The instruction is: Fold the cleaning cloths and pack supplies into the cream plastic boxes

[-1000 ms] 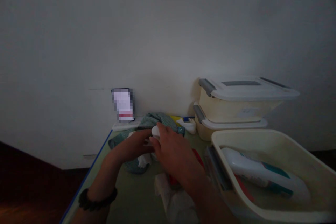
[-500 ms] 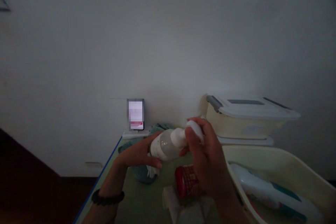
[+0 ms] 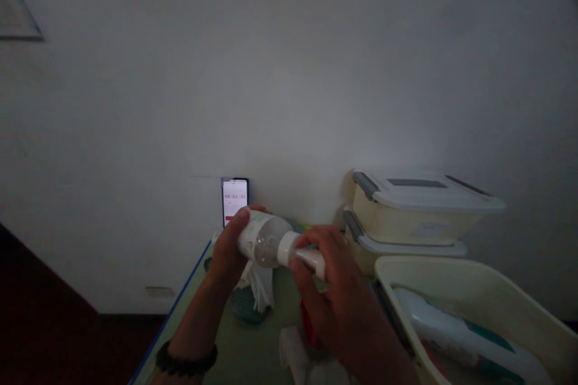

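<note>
My left hand is wrapped round the base of a clear bottle, which it holds on its side above the green table. A white cloth hangs from under that hand. My right hand is closed round the bottle's white pump top, which points towards me. A black bead bracelet sits on my left wrist. A teal cloth lies on the table below the bottle.
A phone stands lit against the wall behind the bottle. Two lidded cream boxes are stacked at the right. A cream tub in front holds a white and teal bottle. A red item and white cloth lie near me.
Both hands have lifted the bottle off the table and turned it, so the pump top now points towards me. The view has tilted up a little.
</note>
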Motion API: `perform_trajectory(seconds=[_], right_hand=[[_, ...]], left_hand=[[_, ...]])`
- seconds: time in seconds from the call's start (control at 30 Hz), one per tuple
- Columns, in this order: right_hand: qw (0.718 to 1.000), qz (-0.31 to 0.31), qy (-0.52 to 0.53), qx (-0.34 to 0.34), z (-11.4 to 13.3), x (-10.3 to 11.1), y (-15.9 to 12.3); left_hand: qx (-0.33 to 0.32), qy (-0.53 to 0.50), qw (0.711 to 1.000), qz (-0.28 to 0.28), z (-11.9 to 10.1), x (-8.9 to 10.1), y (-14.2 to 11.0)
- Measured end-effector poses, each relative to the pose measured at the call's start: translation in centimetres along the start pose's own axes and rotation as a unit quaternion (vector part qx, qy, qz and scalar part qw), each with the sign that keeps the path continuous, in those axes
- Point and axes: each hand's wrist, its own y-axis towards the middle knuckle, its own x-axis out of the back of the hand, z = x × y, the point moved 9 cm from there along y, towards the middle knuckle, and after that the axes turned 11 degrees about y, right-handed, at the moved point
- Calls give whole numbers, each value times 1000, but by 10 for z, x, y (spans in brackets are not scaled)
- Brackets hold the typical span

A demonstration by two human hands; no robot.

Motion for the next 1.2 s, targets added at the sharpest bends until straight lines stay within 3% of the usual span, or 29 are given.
perform_trajectory(seconds=[0.13,0.3,0.47,0.67,0.73,0.9,1.03,1.2], right_hand=[[999,-36,-33,15,2,6,0],[986,-31,-163,7,-12,7,5],[958,-15,-285,-41,-22,6,6],[970,47,-235,-43,-16,-4,6],[972,56,-225,-26,-14,-4,6],[960,14,-279,28,-15,3,10],[966,0,-250,67,-8,1,10],[984,73,-163,-25,-15,-12,6]], left_hand=[[-34,25,999,0,-10,-4,-4],[-116,72,990,-32,-14,-4,-9],[-211,194,958,-30,-25,-21,-30],[-304,260,916,26,-58,-37,-56],[-277,286,916,42,-60,-36,-55],[-68,331,925,177,-26,-38,-50],[-101,327,927,154,-36,-33,-52],[-179,325,923,102,-53,-27,-51]])
